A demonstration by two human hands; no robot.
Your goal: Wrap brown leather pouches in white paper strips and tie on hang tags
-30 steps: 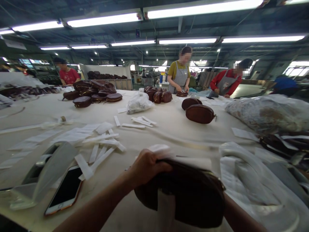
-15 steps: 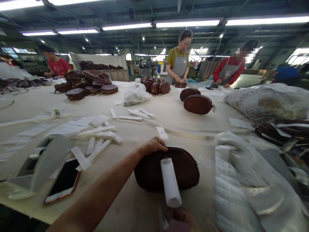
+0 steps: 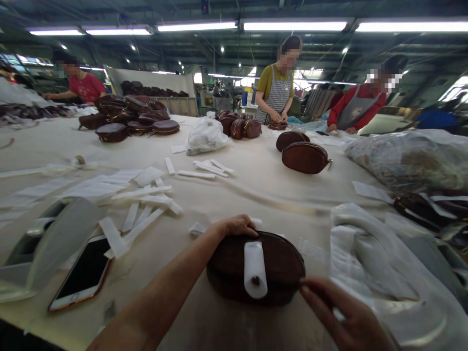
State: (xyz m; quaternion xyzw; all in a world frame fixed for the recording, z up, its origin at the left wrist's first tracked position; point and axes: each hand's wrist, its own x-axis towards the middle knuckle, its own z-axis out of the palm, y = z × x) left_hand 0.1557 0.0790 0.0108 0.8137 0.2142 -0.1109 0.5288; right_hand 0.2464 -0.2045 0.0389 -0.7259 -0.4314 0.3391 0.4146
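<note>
A dark brown oval zip pouch (image 3: 281, 263) stands on the table in front of me. My left hand (image 3: 239, 225) grips its top edge, with the thumb on the near side and the other fingers mostly hidden behind. Down the pouch's front hangs a white padding strip (image 3: 255, 261), looped over near the top, with a small dark spot by its rounded lower end. My right hand (image 3: 343, 312) is at the pouch's lower right end, thumb and forefinger pinched together at its edge. A small whitish patch shows between the right hand's fingers; I cannot tell what it is.
Loose white strips (image 3: 146, 209), a phone (image 3: 80, 273) and a tape dispenser (image 3: 54, 239) lie left. Clear plastic wrap (image 3: 358, 263) is at right. Further off stand two brown pouches (image 3: 305, 157), a pouch pile (image 3: 127, 117) and a plastic bag (image 3: 206, 136). Co-workers (image 3: 278, 87) stand across the table.
My right hand has left the strip's lower end and moved right to the pouch's end. The strip now lies shorter against the front. My left hand keeps its hold on the top edge.
</note>
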